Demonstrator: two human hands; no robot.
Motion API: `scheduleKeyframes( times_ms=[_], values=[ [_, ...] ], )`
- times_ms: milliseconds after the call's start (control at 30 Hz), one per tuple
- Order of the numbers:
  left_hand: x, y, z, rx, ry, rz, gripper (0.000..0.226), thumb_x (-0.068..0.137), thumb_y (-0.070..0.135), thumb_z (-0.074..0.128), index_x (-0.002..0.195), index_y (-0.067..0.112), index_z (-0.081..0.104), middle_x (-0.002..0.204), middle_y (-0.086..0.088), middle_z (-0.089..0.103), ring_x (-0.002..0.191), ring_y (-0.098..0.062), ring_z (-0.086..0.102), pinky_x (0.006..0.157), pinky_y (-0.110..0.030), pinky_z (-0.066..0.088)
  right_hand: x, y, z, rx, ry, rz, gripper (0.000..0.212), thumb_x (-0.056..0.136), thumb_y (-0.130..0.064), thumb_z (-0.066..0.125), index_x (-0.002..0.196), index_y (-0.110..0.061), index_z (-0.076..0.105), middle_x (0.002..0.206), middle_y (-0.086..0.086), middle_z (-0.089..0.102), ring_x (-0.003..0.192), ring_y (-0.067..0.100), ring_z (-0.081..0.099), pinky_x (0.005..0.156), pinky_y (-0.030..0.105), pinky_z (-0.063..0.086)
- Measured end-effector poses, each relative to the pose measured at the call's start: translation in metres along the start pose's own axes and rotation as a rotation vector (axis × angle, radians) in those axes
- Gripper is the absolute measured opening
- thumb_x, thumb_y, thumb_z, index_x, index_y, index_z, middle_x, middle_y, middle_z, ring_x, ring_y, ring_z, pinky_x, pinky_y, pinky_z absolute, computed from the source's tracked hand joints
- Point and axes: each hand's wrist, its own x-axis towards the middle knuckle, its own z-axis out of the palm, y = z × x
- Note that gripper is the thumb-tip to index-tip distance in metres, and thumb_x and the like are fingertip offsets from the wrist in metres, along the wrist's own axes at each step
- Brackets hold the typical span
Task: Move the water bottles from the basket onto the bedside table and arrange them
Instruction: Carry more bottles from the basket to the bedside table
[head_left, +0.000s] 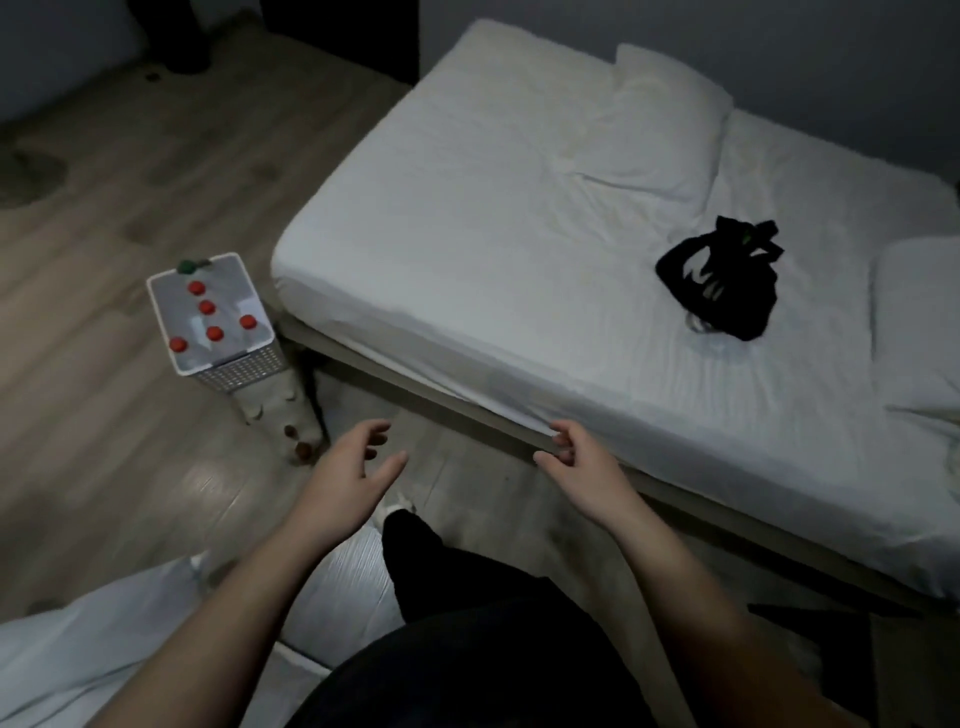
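Both hands (358, 467) (576, 462) empty, fingers spread; basket (244, 371) of bottles (214, 333) well apart, front-left.

Single head-worn wide-angle view, no second camera, so no shared coverage. It looks forward and steeply down from standing height. Bottom edge catches the wearer's own torso and both forearms, left hand (349, 467) and right hand (576, 465) reaching into lower centre, near the lens. Mid-distance: white basket (260, 364) on the wood floor (104, 415), left of centre. The bed (519, 234) fills the right and upper frame, running diagonally away. Edges bend from lens distortion; the room is dim and corners dark.
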Motion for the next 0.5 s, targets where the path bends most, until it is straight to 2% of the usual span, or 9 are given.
scheduleKeyframes(
  times_ms=[200,367,500],
  values=[
    [0.064,-0.041,-0.059,0.014,0.047,-0.078,0.046,0.088,0.036,0.06,0.129,0.019,0.049,0.12,-0.001,0.06,0.106,-0.015,0.058,0.093,-0.035,0.047,0.092,-0.071,0.05,-0.069,-0.105,-0.079,0.05,0.09,-0.03,0.062,0.135,-0.019,0.046,0.131,0.006,0.054,0.105,0.01,0.05,0.098,0.031,0.043],
    [0.119,-0.069,-0.119,0.018,0.071,-0.171,0.047,0.087,0.034,0.062,0.129,0.019,0.049,0.123,-0.004,0.06,0.106,-0.016,0.059,0.088,-0.027,0.043,0.163,-0.155,0.093,-0.12,-0.219,-0.084,0.05,0.091,-0.034,0.059,0.138,-0.024,0.042,0.134,0.004,0.051,0.107,0.011,0.049,0.099,0.032,0.042],
    [0.152,-0.094,-0.161,0.012,0.146,-0.235,0.045,0.088,0.031,0.061,0.129,0.015,0.05,0.121,-0.005,0.06,0.084,-0.008,0.056,0.079,-0.025,0.04,0.206,-0.22,0.126,-0.228,-0.342,-0.163,0.054,0.092,-0.035,0.056,0.141,-0.022,0.038,0.135,0.006,0.05,0.118,0.02,0.051,0.098,0.033,0.043]
  ],
)
